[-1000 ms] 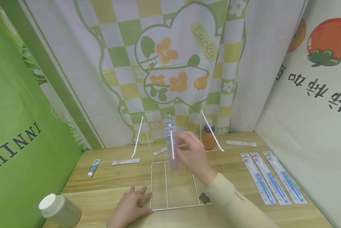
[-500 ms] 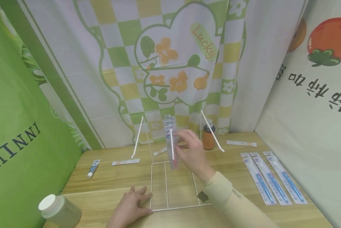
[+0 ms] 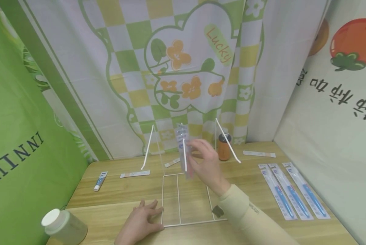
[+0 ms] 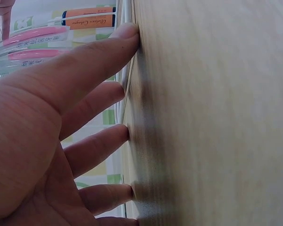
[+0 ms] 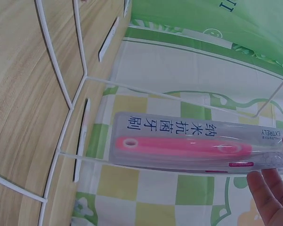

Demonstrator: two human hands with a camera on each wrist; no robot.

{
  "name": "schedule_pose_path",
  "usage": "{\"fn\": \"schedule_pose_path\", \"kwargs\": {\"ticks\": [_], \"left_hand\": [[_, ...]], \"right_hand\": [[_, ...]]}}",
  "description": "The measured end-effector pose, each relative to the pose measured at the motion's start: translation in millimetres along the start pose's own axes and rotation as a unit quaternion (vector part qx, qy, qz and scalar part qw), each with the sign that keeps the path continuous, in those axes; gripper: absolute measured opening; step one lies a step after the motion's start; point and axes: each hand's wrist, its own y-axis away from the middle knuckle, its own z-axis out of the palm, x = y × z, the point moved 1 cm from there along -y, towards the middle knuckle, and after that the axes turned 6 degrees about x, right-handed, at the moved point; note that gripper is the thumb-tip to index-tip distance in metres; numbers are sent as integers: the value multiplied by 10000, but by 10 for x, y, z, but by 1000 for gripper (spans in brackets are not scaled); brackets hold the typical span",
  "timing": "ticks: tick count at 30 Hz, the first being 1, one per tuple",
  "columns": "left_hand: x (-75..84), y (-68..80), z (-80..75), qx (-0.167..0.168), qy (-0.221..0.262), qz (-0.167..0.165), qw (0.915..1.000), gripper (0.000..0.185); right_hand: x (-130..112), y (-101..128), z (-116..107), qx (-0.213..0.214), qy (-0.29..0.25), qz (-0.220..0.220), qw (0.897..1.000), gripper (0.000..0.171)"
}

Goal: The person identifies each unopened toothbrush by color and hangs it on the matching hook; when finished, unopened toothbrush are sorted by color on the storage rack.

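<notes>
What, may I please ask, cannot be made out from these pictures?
Right wrist view: one end of the packaged pink toothbrush, cut off by the right edge.
Head view: the near right corner of the wire rack, hidden by the right sleeve.
Head view: print on the toothpaste tube, too small to read.

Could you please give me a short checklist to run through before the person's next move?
1. Left grip at the rack base: ok, fingers spread by its left edge.
2. Right grip on a pink toothbrush pack: ok, thumb and fingers hold it.
3. That pack seated on the middle hook: cannot tell, the top end is too blurred.
4. Right grip free for another pack: not ok, it has this one in hand.
5. Blue toothbrush packs in view: ok, three lie at the right.
6. Orange bottle upright: ok, it stands behind the rack's right hook.
</notes>
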Motion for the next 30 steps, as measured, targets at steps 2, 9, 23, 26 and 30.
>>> {"fn": "schedule_pose_path", "kwargs": {"ticks": [2,9,23,26,30], "left_hand": [[1,0,5,-14,9,-18,10000,63],[-1,-8,16,-54,20,-84,9999,63],[-15,-10,25,-89,58,-124,9999,64],[-7,-4,27,-86,55,-129,9999,64],[3,2,18,-55,30,-132,9999,64]], "right_hand": [[0,2,-3,43,18,-45,10000,49],[33,23,-31,28,35,-71,10000,48],[327,175,-520,-275,176,371,9988,55],[444,218,-741,-439,400,576,9966,54],[634,260,-1065,-631,1102,700,9894,51]]}}
